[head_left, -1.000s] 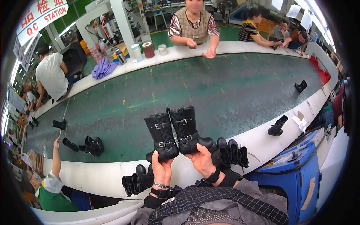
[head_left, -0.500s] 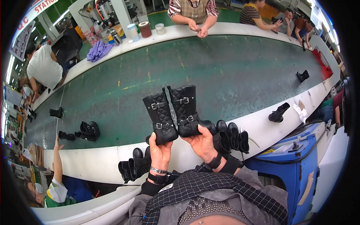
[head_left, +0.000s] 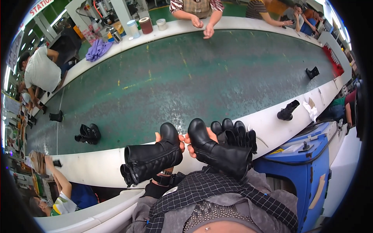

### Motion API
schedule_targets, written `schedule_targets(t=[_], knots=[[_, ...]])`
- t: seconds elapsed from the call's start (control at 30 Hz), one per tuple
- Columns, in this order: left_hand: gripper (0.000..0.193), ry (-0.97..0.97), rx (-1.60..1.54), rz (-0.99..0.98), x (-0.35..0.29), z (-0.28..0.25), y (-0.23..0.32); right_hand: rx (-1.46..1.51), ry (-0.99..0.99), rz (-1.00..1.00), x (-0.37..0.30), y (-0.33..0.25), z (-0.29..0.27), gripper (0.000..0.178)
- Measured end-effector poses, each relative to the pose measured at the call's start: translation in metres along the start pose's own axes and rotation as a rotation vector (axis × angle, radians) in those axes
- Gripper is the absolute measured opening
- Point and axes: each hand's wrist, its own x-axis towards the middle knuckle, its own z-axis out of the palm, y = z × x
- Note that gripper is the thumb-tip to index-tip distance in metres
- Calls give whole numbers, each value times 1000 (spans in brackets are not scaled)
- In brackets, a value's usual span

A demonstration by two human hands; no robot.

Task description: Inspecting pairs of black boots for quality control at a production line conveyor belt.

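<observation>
Nearest the body, the left boot [head_left: 151, 157] and right boot [head_left: 223, 153] of a black pair are held side by side, toes pointing far, shafts tipped back and splaying near left and near right. The left hand [head_left: 181, 144] and right hand [head_left: 211, 134] each have their grip closed around a boot's foot, though the boots hide much of both palms. The step in hand seems to be handling the pair together, tilted to bring toes and shafts into sight. Any next move calls for keeping both feet firmly supported, since the shafts look free to swing.

Just beyond the right boot, more black boots [head_left: 250, 139] stand on the white worktop [head_left: 89, 167]. Farther off on the green surface [head_left: 155, 85], other boots [head_left: 88, 134] sit at left; a co-worker's hands [head_left: 208, 31] hover at the far edge.
</observation>
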Motion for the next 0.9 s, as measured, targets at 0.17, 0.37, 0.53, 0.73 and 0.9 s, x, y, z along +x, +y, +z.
schedule_targets(t=[0.17, 0.37, 0.53, 0.73, 0.9], knots=[[66, 90, 109, 15, -12, 18, -6, 260, -208, 226, 1, 2, -9, 33], [57, 113, 100, -46, -5, 33, -4, 174, -207, 246, -7, -1, 2, 48], [60, 103, 180, -3, -9, 31, -6, 383, -198, 260, -5, 3, 7, 53], [62, 75, 182, -20, -6, 27, -4, 41, -138, 249, -5, -2, 11, 55], [62, 114, 149, -55, -5, 25, -3, 148, -168, 241, -5, -1, 6, 58]])
